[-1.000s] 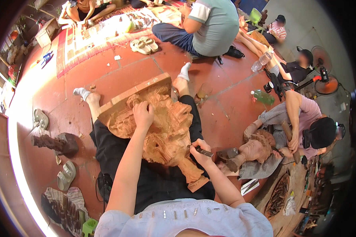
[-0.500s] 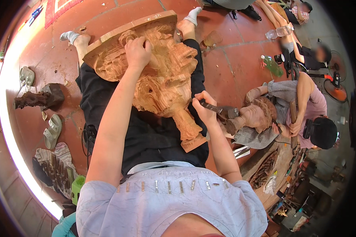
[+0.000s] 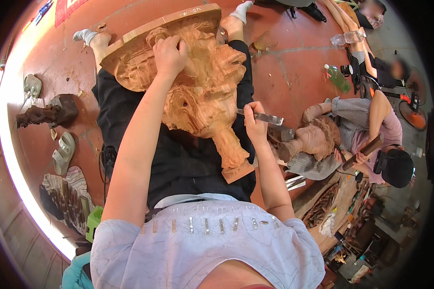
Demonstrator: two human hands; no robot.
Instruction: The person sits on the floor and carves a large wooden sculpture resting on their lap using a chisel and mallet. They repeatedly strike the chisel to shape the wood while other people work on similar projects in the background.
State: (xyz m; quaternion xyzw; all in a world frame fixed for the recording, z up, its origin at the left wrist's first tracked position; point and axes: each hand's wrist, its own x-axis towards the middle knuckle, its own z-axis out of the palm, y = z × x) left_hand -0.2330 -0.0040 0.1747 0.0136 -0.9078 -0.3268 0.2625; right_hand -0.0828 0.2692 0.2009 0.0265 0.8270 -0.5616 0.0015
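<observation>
A large pale wood carving (image 3: 202, 79) with a flat base board lies tilted across my lap, its narrow foot pointing toward me. My left hand (image 3: 170, 57) is closed over a raised part of it near the board. To the right of the carving, my right hand (image 3: 256, 124) grips a flat metal chisel (image 3: 269, 118). One end of the chisel points at the carving's right edge; I cannot tell whether it touches. The other end sticks out to the right. Just beyond it shows a dark metal block (image 3: 287, 134), its full shape hidden.
At right a co-worker holds a wooden mallet (image 3: 369, 150) beside a reddish carved bust (image 3: 316, 139). Tools lie on a striped cloth (image 3: 74, 180) at lower left, near sandals (image 3: 63, 153) and a dark carved piece (image 3: 58, 114). A glass (image 3: 262, 43) stands beyond my knee.
My right hand has turned, so the chisel now shows its flat bright side. My left hand keeps its hold. The co-worker's mallet has swung to a slant. The whole view has shifted slightly.
</observation>
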